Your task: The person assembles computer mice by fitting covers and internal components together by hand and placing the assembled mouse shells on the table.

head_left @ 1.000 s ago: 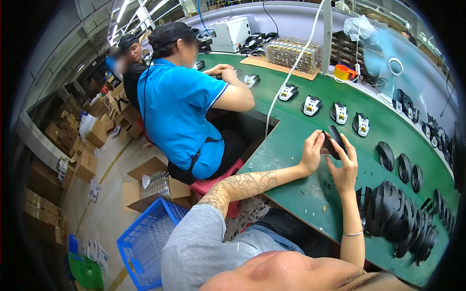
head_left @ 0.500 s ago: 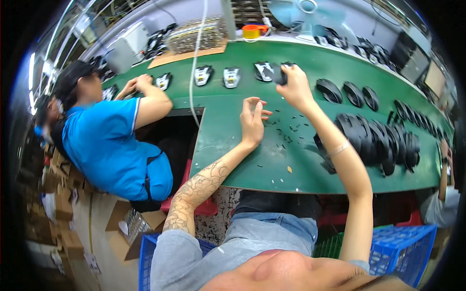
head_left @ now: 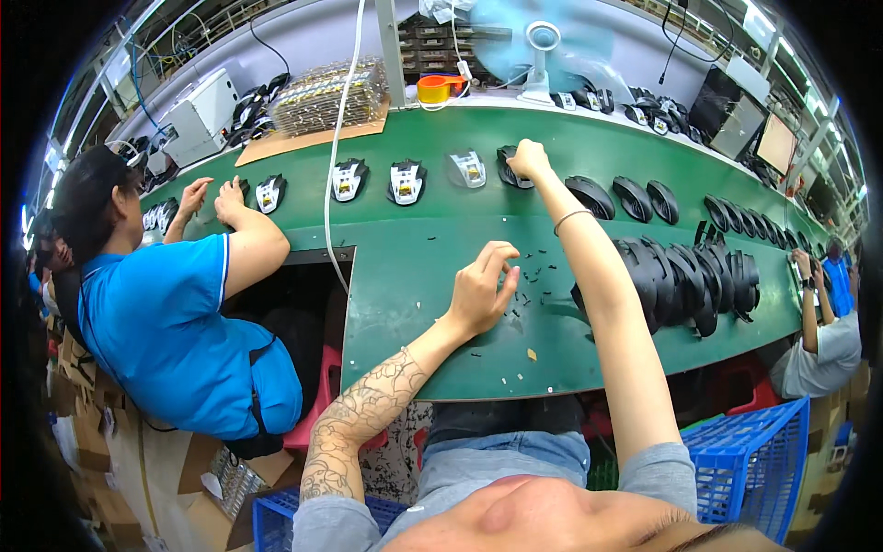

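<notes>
Head view: at the far left a co-worker in a bright blue shirt [head_left: 175,322] sits at the long green workbench [head_left: 432,239], both of that person's hands resting on its top near a black-and-white mouse base [head_left: 269,192]. A white cable [head_left: 333,166] hangs down across the bench just right of them, ending by the square cut-out in the bench's near edge. Right of that cut-out, the person's tattooed left hand [head_left: 482,290] hovers low over the bench, thumb and forefinger pinched together; whether a screw sits between them cannot be told. A scatter of small black screws [head_left: 533,281] lies on the bench just right of this hand, well inside the near edge, with open green surface in front. The right hand [head_left: 529,159] reaches to the bench's far half, fingers curled down on a black mouse shell [head_left: 509,166] at the end of a row of open mouse bases [head_left: 407,180]. Farther right, a heap of curved black mouse covers [head_left: 685,276] crowds the bench toward its right end. Below that edge stands a blue plastic crate [head_left: 750,469].
</notes>
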### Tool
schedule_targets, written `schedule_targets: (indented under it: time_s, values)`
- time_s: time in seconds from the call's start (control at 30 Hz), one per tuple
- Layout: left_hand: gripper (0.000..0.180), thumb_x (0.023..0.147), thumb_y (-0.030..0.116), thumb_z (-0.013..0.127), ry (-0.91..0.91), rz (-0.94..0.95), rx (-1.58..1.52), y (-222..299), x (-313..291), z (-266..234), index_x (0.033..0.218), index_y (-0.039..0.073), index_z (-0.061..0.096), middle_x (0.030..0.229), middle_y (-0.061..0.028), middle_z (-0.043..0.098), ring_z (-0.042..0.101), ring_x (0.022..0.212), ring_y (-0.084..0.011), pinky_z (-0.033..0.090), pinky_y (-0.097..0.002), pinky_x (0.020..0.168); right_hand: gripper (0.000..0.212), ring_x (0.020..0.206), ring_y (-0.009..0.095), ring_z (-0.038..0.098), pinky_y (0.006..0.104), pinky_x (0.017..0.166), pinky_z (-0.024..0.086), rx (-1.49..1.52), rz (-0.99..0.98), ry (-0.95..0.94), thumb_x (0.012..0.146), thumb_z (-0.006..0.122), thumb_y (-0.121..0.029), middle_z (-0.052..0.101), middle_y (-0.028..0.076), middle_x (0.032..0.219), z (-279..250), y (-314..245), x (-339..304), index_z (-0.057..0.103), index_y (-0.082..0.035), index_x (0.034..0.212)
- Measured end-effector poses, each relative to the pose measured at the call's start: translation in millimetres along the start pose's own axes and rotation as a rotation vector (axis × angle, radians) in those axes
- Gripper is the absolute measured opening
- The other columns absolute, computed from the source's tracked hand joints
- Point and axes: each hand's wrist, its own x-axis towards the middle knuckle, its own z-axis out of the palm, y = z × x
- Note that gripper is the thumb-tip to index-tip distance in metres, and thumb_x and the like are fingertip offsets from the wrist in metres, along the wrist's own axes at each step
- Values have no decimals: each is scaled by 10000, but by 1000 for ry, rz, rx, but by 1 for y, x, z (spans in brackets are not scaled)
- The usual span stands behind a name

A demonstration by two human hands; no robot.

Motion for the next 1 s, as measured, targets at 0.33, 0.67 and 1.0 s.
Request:
schedule_targets:
  time_s: [0.33, 0.67, 1.0]
  values:
    - [138, 816, 58, 545, 5, -37, -21, -3, 3, 2, 943, 15, 511, 952, -120, 560, 605, 633, -228, 488, -322, 549, 847, 1274, 387, 299, 494, 1003, 319, 12, 80, -47, 822, 607, -350, 210, 266, 1404, 40, 15, -19, 50, -199, 1442]
    - [183, 850, 122, 552, 57, -245, -284, -3, 10, 17, 966, -11, 505, 952, -125, 561, 622, 693, -195, 504, -295, 565, 655, 1170, 401, 439, 441, 973, 380, 46, 177, 6, 784, 671, -301, 438, 260, 1258, -9, 36, 5, 344, -77, 1305]
    - [565, 850, 425, 574, 228, -820, -1309, -27, 20, -18, 1195, 15, 393, 1153, -115, 508, 561, 1003, -247, 458, -323, 868, 535, 1010, 227, 551, 310, 875, 432, 687, -545, -115, 743, 673, -43, 580, 150, 1062, -75, -1, -141, 435, -37, 1222]
